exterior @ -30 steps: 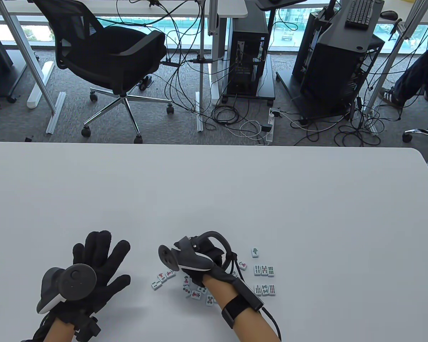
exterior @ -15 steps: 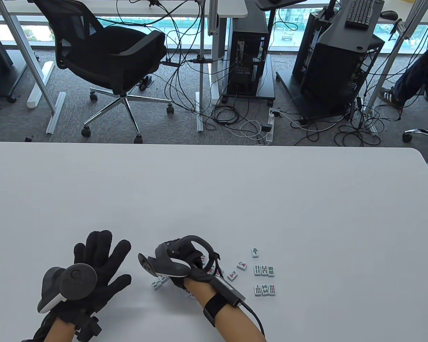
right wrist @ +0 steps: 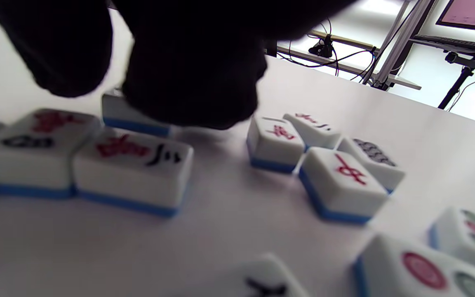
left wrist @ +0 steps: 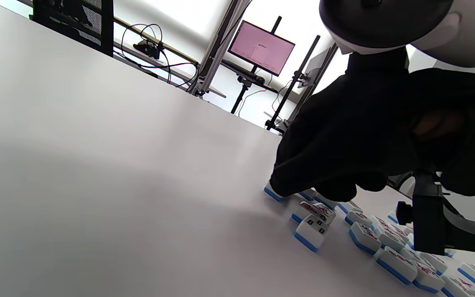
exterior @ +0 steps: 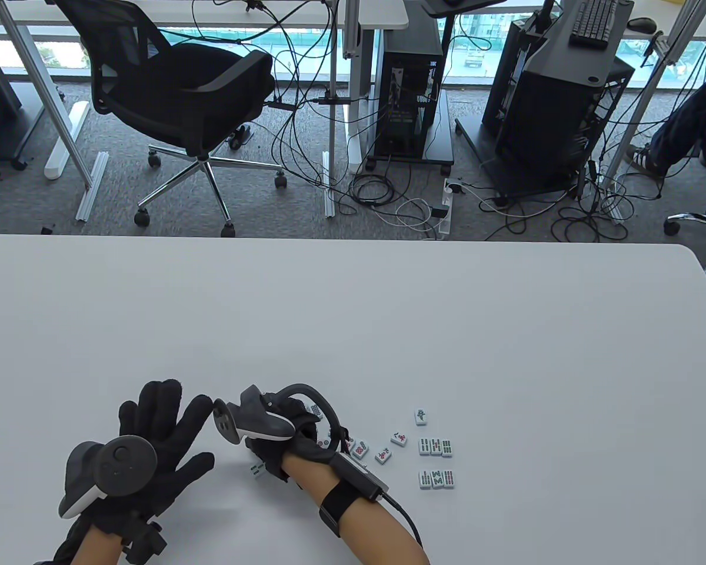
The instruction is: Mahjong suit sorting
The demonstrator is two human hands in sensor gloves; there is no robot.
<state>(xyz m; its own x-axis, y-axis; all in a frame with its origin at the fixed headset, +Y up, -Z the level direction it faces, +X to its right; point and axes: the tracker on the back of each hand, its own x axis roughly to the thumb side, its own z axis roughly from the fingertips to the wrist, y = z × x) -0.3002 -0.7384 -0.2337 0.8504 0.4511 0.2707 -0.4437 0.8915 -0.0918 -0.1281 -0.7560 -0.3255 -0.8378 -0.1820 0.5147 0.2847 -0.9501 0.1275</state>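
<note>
Table view: white surface (exterior: 388, 306) carries tiles (exterior: 436, 446), left hand (exterior: 153, 447) flat with fingers spread, right hand (exterior: 282, 435) fingers' state hidden, chair (exterior: 176, 100) and cables (exterior: 388, 200) behind.

Two gloved hands (exterior: 153, 435); two rows of three bamboo tiles (exterior: 436, 446) (loose tiles partly hidden)

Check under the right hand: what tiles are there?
The right hand covers loose mahjong tiles. Its fingertips rest on one blue-backed tile; that tile's face is hidden. Red-character tiles lie beside it. How many tiles are covered cannot be counted.
</note>
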